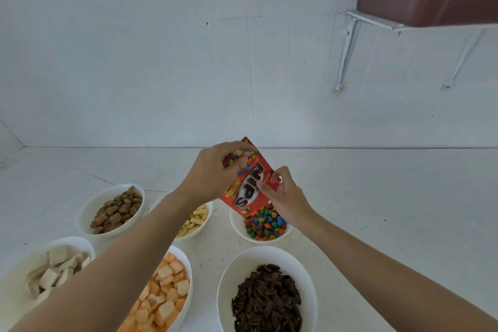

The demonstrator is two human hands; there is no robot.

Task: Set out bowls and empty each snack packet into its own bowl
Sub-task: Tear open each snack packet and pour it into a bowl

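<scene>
Between both hands (213,170), red packet (249,183).

Single view, head-worn, wide-angle. It sits above the near edge of a white table (377,197) and faces forward and down. A white wall (134,48) fills the upper half, and the wall-table seam runs level across mid-frame. Range is close: forearms enter from 7 and 5 o'clock. The left hand (213,170) and right hand (285,197) both grip a red packet (248,186) just below centre. White bowls (269,255) are cropped by the frame edge from 6 to 8 o'clock. A shelf (377,21) sits between 1 and 2 o'clock.
</scene>
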